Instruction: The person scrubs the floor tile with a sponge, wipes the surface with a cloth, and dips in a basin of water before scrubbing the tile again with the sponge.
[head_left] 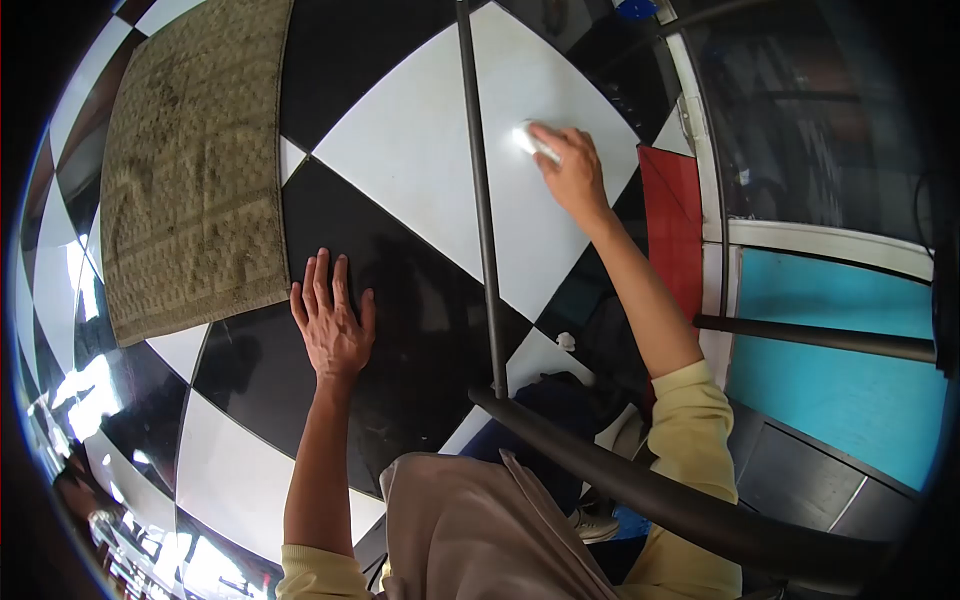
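Observation:
My left hand lies flat on a black floor tile, fingers stretched and slightly apart, just right of the brown mat's lower corner. My right hand is closed on a small white wad that looks like crumpled tissue. It is over a large white tile, at or very near the surface. Part of the wad is hidden under the fingers. A dark metal bar runs between my two hands.
A textured brown mat lies at the upper left. A thick dark tube crosses the lower right. Red and turquoise panels stand along the right. A crumpled white scrap rests on a black tile.

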